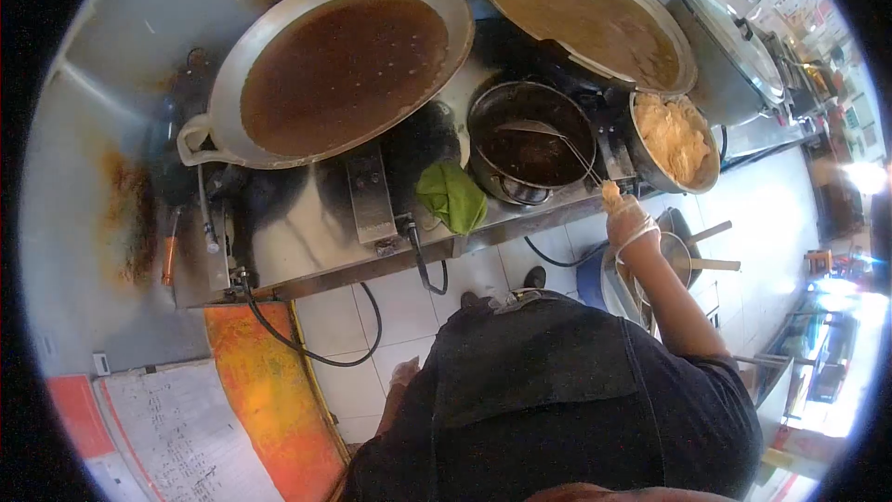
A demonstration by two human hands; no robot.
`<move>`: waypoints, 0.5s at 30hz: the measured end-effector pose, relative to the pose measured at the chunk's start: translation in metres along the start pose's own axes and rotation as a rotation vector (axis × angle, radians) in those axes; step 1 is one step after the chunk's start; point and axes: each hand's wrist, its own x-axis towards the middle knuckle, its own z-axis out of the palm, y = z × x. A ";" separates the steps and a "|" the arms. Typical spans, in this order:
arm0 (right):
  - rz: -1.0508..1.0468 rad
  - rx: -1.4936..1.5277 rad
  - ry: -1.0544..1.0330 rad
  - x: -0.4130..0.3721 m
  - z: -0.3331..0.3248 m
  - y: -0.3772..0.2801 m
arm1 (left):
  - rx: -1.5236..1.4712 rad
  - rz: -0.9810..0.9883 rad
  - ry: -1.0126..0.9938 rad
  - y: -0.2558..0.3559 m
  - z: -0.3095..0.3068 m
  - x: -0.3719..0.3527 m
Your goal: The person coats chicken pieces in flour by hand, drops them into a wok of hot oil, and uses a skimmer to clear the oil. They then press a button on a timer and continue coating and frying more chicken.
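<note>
My right hand, in a clear glove, is closed on a small piece of pale battered food, just right of a dark pot. A wire-handled strainer rests in that pot. Just beyond the hand, a bowl holds more battered pieces. My left hand, also gloved, hangs low beside my body; its fingers are too small to make out clearly.
A large wok of dark brown liquid and another wok of lighter liquid stand behind. A green cloth lies at the stove's front edge. Handled sieves sit below right; hoses hang in front.
</note>
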 end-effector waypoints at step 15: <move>0.266 0.986 0.098 0.001 -0.040 0.084 | -0.278 -0.104 -0.015 0.060 -0.158 0.090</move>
